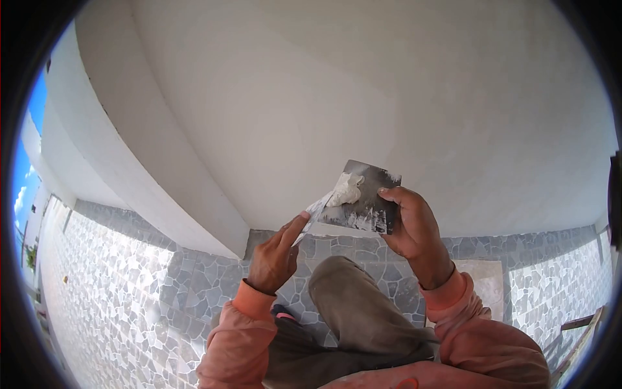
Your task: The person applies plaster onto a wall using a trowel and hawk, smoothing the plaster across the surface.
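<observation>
My right hand grips a dark flat metal plate by its right edge, the thumb on top. White paste lies in a lump on the plate's left part, with smears along its lower edge. My left hand is closed on a thin putty knife, forefinger stretched along it. The knife's far end meets the plate's left edge beside the paste. The knife is seen nearly edge-on, and its handle is mostly hidden by my fingers.
A pale wall rises in front, with a projecting column at left. Patterned stone tiles cover the floor. A light board lies near my right sleeve. Wooden pieces stand at the lower right. My bent knee is below the plate.
</observation>
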